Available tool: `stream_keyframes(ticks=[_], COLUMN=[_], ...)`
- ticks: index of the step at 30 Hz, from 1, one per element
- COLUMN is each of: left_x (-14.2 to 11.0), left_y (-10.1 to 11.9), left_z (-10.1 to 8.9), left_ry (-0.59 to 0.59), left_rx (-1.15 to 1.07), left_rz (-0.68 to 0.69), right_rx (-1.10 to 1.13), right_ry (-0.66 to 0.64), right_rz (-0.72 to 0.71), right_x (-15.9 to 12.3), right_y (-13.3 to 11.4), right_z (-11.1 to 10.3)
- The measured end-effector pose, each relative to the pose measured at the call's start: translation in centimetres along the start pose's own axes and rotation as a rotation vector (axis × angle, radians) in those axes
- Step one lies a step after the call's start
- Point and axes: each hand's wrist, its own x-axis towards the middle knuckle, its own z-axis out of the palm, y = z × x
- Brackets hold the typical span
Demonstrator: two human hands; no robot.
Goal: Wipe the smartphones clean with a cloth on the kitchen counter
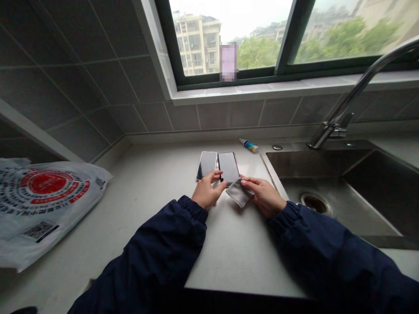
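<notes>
Grey cloth [240, 193] pinched in right hand [265, 197] grip, left hand [207, 189] grip perhaps pinching black smartphone [228, 168], plastic bag [42, 205] print unreadable

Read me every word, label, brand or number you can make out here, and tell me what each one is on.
Nothing is legible: the ring of print around the red circle on the white plastic bag and the coloured label on the small tube are too small and blurred to read, and the bag's QR code can't be read here.
</notes>
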Motion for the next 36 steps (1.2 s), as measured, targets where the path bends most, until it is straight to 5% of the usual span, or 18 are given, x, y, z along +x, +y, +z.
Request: stream_keyframes(ticks=[17, 36], left_x=[0.19, 0.25], left_y=[-0.36, -0.6], left_z=[0.86, 0.9], left_ry=[-0.006, -0.04], left_rx=[-0.194, -0.175], left_rz=[-0.051, -0.005], right_rx=[0.153, 0.108], right_ry=[-0.034, 0.012], right_rz=[0.125, 0.1], right_x=[-0.68, 0.01], right_y=[-0.13, 0.02], right_z=[0.72, 0.19])
